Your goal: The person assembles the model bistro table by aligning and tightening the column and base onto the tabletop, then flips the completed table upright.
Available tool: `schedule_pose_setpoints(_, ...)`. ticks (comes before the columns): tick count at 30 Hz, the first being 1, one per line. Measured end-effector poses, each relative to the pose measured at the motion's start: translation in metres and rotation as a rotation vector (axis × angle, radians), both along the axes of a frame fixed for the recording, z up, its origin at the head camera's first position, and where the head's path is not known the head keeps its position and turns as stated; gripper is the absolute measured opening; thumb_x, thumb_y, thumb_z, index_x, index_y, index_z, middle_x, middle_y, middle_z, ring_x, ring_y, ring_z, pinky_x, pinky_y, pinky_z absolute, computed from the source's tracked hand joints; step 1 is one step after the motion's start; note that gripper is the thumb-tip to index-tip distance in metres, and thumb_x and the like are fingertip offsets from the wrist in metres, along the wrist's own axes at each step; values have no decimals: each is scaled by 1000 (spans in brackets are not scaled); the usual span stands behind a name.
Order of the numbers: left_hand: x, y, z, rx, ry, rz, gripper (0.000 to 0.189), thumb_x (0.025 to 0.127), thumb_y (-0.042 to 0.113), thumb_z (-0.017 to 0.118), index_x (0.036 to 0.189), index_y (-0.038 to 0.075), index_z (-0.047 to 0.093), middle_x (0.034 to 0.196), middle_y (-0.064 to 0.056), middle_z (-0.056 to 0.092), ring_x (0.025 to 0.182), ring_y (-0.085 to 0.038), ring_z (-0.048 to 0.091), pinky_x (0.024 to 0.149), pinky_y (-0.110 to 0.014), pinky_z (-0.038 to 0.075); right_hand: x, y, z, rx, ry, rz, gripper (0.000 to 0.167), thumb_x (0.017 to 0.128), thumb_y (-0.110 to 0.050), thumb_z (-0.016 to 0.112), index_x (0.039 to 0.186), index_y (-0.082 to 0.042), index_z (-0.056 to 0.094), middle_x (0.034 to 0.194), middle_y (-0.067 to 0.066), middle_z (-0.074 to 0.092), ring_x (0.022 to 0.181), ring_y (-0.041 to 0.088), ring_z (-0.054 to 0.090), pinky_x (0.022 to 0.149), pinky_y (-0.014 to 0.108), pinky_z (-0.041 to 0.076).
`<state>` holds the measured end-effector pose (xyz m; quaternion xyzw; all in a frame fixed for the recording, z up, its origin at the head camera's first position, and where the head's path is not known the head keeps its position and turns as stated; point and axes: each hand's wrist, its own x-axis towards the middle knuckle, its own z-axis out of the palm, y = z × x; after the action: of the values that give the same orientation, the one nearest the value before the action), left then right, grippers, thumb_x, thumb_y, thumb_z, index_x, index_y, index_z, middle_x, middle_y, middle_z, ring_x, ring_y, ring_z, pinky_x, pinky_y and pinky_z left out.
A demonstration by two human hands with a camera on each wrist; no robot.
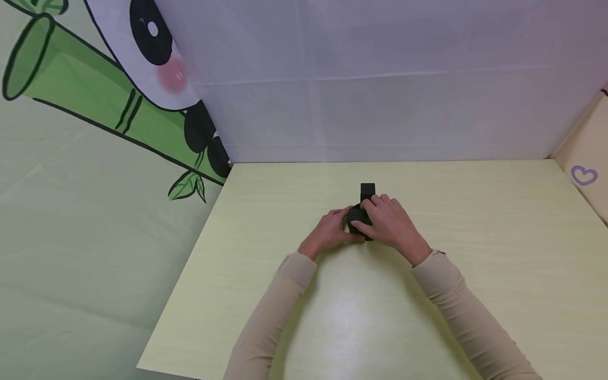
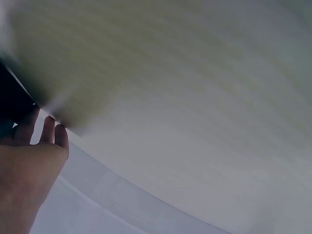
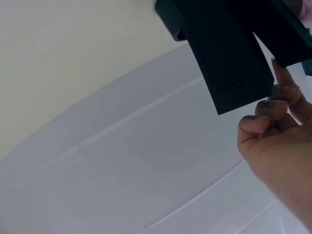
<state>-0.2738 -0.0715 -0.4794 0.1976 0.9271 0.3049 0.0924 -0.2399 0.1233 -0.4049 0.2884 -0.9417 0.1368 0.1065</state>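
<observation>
A black strap-like object [image 1: 358, 219] lies on the table under both hands, with a rounded part and a flat strip with a squared end pointing away. Seen from the right wrist, it is dark with broad flat bands [image 3: 229, 63], a curled edge [image 3: 169, 19] and a small faint mark near one end. My left hand [image 1: 334, 229] holds its left side, thumb at the near edge and fingers at the far edge. From the right, my right hand [image 1: 389, 221] pinches it between thumb and forefinger; the other fingers are bent beside the strip. The palms hide part of it.
The pale wooden table [image 1: 237, 295] extends around the hands. A whitish cloth wall [image 1: 380, 105] rises along its far edge, and a printed green panel [image 1: 95, 253] stands at the left. A cream panel with a purple heart [image 1: 583, 175] borders the right.
</observation>
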Motion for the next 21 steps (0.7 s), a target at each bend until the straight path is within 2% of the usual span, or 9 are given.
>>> schedule_pose_setpoints(21,1,-2,1,27,17,-24,77,87,48,83,152,23,52,146,0,59,142,-30,43,113,-45,39,2,-4,1,-30,-20,-4,42,94,-38,78,105,1,66,95,16,64,84,33,56,75,47,47)
